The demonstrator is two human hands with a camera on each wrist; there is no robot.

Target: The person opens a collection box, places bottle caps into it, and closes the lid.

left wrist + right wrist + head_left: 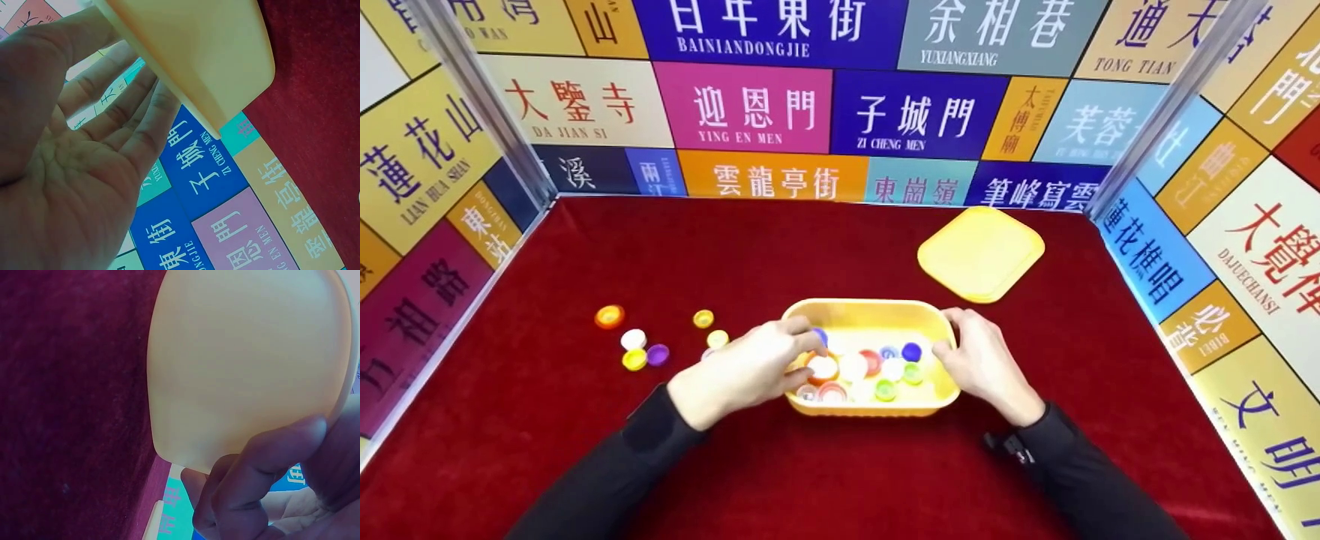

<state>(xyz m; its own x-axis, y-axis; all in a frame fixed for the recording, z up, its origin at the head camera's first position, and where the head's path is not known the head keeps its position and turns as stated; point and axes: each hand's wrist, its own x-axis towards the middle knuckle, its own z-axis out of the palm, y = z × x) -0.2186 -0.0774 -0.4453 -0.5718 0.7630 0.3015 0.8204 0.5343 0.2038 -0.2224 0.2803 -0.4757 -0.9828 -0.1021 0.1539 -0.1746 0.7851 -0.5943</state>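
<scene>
A yellow plastic box (874, 411) stands on the red cloth with several coloured bottle caps inside. My left hand (757, 367) reaches over its left rim, fingers and thumb down among the caps. Right by those fingertips is an orange-rimmed cap with a white middle (821, 367); whether they pinch it cannot be made out. In the left wrist view the box wall (208, 62) hides the fingertips. My right hand (986, 364) grips the box's right end, thumb at the rim. From the right wrist, curled fingers (242, 489) lie against the box's outer wall (242, 365).
Left of the box, loose caps lie on the cloth: an orange one (610, 316), a white one (634, 340), a purple one (658, 355) and several yellow ones. A yellow lid (981, 255) lies behind to the right. Printed panels (750, 109) enclose the back and sides.
</scene>
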